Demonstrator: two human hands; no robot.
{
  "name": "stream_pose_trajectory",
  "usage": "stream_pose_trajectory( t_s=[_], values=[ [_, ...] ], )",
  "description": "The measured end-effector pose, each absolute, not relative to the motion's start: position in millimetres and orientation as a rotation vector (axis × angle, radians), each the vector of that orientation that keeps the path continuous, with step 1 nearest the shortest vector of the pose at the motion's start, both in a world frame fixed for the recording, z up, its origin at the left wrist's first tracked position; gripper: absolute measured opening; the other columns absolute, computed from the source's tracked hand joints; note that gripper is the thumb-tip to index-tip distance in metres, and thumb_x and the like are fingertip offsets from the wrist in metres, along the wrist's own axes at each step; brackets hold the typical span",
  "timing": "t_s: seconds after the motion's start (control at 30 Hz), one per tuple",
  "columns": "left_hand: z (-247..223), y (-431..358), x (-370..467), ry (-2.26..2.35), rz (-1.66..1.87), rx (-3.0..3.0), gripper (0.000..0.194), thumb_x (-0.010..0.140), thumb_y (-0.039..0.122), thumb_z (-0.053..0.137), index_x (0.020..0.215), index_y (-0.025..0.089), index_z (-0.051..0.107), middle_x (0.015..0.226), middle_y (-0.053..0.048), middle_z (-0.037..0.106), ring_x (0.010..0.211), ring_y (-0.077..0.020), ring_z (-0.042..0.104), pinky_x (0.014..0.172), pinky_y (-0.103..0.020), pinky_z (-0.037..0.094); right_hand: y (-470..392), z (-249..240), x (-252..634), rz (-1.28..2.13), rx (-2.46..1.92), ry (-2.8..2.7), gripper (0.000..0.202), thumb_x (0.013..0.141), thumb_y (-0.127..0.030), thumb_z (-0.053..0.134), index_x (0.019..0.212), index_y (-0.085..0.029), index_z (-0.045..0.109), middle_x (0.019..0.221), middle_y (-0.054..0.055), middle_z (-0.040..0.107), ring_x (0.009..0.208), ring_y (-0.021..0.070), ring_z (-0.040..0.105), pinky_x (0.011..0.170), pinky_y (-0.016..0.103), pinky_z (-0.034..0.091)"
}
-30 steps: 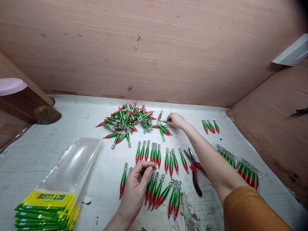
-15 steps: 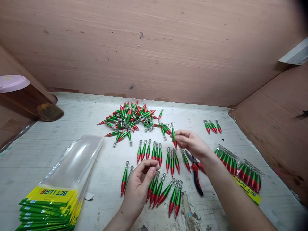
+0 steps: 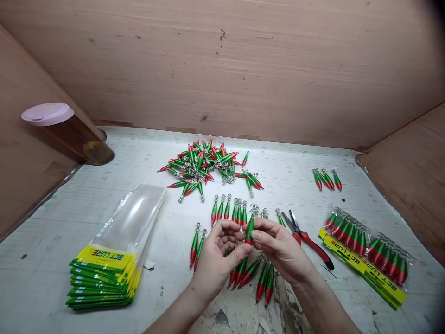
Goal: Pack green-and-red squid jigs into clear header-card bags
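A green and red squid jig (image 3: 251, 226) stands nearly upright between my hands, its wire hook crown pointing up. My right hand (image 3: 278, 243) pinches it from the right between thumb and fingers. From the left, my left hand (image 3: 222, 250) closes round its lower end, thumb at the red tip and fingers curled. Beneath and beyond the hands lie rows of similar jigs (image 3: 220, 209), partly covered by them. Two more jigs (image 3: 194, 248) rest left of my left hand. Red-and-black pliers (image 3: 314, 246) lie with jaws apart, right of my right hand.
A heap of jigs (image 3: 200, 162) lies at the back middle. Clear bags with yellow-green headers (image 3: 104, 269) are stacked at left. Filled packs (image 3: 365, 271) lie at right, several loose jigs (image 3: 327, 179) behind them. A lidded bottle of brown liquid (image 3: 76, 139) stands back left. Cardboard walls (image 3: 222, 83) enclose the table.
My right hand has brought the jig from near the heap toward me, to my left hand. Both hands now meet at it. The view has shifted left, so things appear further right.
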State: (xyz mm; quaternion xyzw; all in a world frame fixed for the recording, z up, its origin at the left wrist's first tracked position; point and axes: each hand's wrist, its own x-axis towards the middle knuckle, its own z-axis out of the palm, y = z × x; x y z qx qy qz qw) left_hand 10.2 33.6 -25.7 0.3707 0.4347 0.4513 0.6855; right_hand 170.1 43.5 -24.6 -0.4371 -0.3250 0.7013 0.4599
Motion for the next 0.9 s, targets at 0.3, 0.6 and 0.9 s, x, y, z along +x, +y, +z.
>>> stream_pose_trajectory(
  t_s=[0.3,0.6,0.9],
  values=[
    [-24.7,35.2,11.7,0.831,0.932,0.677,0.029,0.074,0.028,0.079,0.086,0.014,0.057,0.071,0.0,0.065,0.067,-0.0101,0.063,0.065,-0.022,0.052,37.3,-22.4,164.2,1.722,-1.002,-0.787,0.017,0.074,-0.03,0.08,0.083,-0.02,0.069,0.081,-0.002,0.054,0.065,0.0101,0.054,0.058,0.022,0.047],
    [-25.9,34.8,11.4,0.731,0.906,0.576,0.032,0.074,0.032,0.079,0.086,0.013,0.056,0.065,-0.001,0.069,0.058,-0.0099,0.064,0.057,-0.02,0.051,35.5,-15.8,161.4,1.748,-0.936,-0.754,0.015,0.077,-0.027,0.077,0.082,-0.018,0.067,0.079,-0.002,0.052,0.056,0.008,0.057,0.052,0.023,0.051],
    [-23.1,35.3,12.8,0.729,0.88,0.552,0.034,0.072,0.034,0.08,0.082,0.015,0.054,0.063,-0.001,0.07,0.054,-0.0099,0.064,0.055,-0.02,0.05,35.3,-17.2,158.9,1.79,-0.872,-0.698,0.015,0.079,-0.026,0.075,0.082,-0.017,0.063,0.074,-0.004,0.051,0.05,0.0074,0.055,0.047,0.023,0.051]
  ],
)
